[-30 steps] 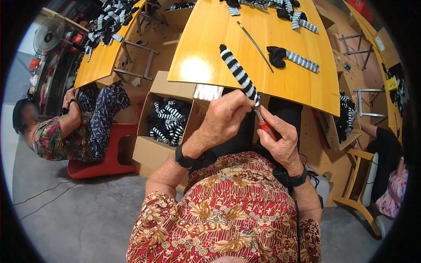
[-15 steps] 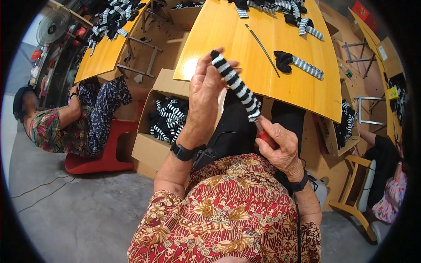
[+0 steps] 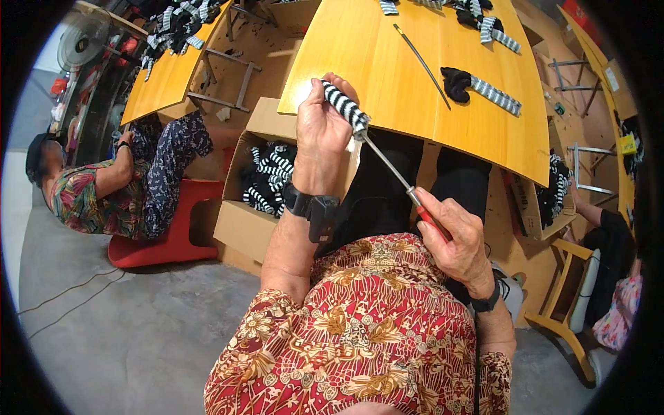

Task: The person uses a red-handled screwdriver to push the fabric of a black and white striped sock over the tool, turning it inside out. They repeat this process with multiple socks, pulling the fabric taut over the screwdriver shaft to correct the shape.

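My left hand [image 3: 323,130] is closed around a black-and-white striped sock [image 3: 344,106], bunched up short above the near edge of the table. My right hand [image 3: 455,242] grips the red handle of a screwdriver [image 3: 389,165]. Its bare metal shaft slants up to the left, and the tip goes into the open lower end of the sock, where the fabric hides it. On the table to the right lies another sock [image 3: 494,95], black at one end and striped grey and white along the rest.
A dark thin rod [image 3: 422,66] lies on the yellow table [image 3: 353,52], with more socks at its far edge. Cardboard boxes of striped socks stand left [image 3: 238,232] and right [image 3: 529,207] of my legs. A person [image 3: 104,194] sits at left on a red chair [image 3: 169,238].
The sock was stretched long over the shaft; now it is bunched in my left hand, which has closed on it. My right hand has drawn back down and right, baring the shaft.
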`<state>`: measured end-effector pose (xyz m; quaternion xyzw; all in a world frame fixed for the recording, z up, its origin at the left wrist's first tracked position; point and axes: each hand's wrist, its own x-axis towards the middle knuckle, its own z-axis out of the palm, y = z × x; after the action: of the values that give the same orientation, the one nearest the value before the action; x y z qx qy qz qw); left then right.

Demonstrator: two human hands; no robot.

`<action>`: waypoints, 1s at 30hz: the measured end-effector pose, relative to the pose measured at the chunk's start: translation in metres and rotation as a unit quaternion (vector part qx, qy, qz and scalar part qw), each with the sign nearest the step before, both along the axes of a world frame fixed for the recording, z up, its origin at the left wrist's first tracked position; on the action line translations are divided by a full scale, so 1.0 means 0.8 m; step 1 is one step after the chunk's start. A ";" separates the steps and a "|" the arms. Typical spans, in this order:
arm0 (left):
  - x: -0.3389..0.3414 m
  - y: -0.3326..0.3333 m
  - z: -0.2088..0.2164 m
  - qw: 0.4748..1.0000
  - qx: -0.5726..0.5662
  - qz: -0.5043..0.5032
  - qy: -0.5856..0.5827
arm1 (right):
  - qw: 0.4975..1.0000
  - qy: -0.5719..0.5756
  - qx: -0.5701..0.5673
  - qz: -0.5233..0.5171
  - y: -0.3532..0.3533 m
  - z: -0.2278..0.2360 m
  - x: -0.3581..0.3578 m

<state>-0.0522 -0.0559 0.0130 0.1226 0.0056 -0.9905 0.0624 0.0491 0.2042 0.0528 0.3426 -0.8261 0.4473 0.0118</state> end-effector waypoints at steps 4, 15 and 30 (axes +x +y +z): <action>-0.003 -0.035 -0.023 0.986 0.138 -0.066 0.069 | 1.000 0.017 0.003 0.022 0.012 0.005 0.013; 0.009 -0.022 -0.032 0.985 0.153 -0.053 0.056 | 1.000 0.027 -0.007 -0.006 0.008 -0.005 0.026; 0.037 0.035 -0.006 0.984 -0.144 0.049 0.095 | 0.998 0.028 -0.043 -0.033 0.002 -0.027 0.018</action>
<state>-0.0223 -0.0278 0.0080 0.0173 -0.1254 -0.9837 0.1276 0.0634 0.2062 0.0316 0.3269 -0.8163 0.4719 0.0638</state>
